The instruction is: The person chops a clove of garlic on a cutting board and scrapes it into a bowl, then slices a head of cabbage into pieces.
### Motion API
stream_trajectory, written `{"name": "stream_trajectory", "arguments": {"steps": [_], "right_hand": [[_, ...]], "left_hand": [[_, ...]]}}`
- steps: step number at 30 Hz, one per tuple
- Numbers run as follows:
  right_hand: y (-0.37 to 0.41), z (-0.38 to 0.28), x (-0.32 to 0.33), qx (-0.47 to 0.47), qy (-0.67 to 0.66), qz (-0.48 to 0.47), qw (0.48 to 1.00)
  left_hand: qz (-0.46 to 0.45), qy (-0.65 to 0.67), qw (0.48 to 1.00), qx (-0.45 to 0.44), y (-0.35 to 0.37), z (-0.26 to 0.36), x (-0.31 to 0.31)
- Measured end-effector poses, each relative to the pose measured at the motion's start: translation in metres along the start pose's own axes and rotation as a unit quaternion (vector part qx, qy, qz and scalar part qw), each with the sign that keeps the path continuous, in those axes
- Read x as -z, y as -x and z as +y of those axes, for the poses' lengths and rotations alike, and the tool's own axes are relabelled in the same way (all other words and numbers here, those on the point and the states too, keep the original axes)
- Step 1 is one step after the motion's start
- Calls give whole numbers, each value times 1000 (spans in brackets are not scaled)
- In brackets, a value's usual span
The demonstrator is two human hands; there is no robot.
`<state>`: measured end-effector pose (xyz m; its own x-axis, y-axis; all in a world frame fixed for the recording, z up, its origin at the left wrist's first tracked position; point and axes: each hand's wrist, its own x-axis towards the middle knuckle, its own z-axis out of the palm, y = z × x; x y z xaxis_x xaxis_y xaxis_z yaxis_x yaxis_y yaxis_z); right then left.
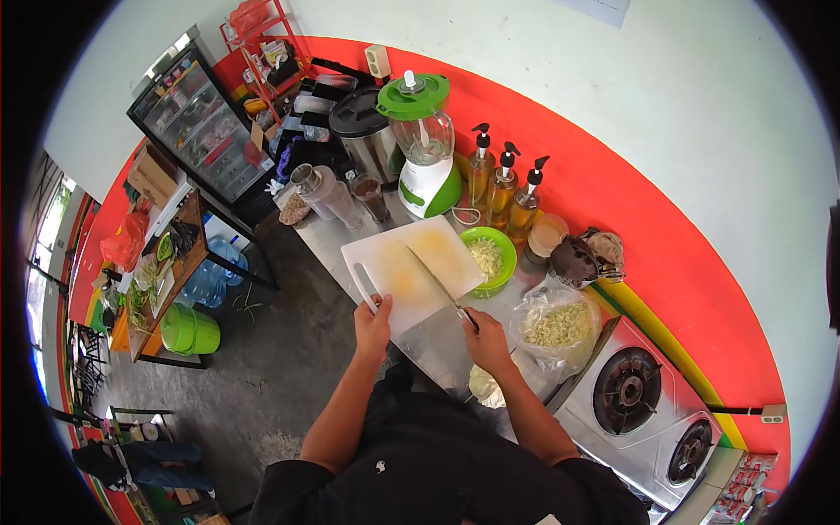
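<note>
Through the head camera I have the left hand [374,322] pinching the near edge of the white cutting board [404,284] beside its handle slot, thumb on top, the other fingers partly hidden. The right hand [487,341] has its fingers wrapped round the handle of a knife [440,287], the blade lying across the board. The board sits over the metal tabletop [429,350], its near corner about at the edge; I can't tell whether it rests flat or is lifted. Its right corner overlaps the rim of the green bowl [505,278] holding shredded cabbage [486,255].

My worry is that corner: a push of the board to the right could tip the bowl and spill the shreds. With just one edge pinched, the board might swivel, and a slipping blade could swing towards the left thumb. The open plastic bag [532,350] of shreds is near the right forearm, so a careless elbow could drag it.

I can read no brand: the paper [599,7] on the wall, the packets [744,486] and the shirt's emblem [381,466] are all too small.
</note>
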<state>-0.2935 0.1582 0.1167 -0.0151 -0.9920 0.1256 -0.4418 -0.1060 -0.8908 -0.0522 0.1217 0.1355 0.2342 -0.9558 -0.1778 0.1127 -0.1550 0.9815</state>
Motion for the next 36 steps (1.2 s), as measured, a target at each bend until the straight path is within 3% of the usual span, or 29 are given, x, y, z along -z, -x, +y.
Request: {"name": "stream_trajectory", "arguments": {"steps": [3,5,8,10,13,16,18,23,29,32,36], "right_hand": [[-4,26,3,7,-3,-4,1000],[-11,63,0,33,48,78,995],[-18,79,7,-45,75,84,993],[-21,69,8,-77,78,91,990],[-19,34,1,-33,42,110,993],[-17,-23,-6,-57,-27,50,997],[-17,-55,-9,-28,-64,-23,997],[-23,-50,-36,66,-70,9,995],[-29,28,-7,-122,-8,99,988],[-26,53,14,-108,8,119,987],[-10,24,15,-91,-33,129,987]], "left_hand": [[2,15,1000,-6,3,5,1],[5,24,1000,-12,5,1,5],[16,35,999,-21,7,2,5],[23,35,999,-20,8,0,7],[20,45,999,-12,7,-9,8],[15,36,999,-24,9,-11,2],[21,37,998,-37,14,-6,-5],[21,27,998,-57,22,0,-11],[35,18,996,-74,16,-1,-8],[43,14,997,-60,13,-2,-10],[44,27,997,-54,13,-8,-9]]}}
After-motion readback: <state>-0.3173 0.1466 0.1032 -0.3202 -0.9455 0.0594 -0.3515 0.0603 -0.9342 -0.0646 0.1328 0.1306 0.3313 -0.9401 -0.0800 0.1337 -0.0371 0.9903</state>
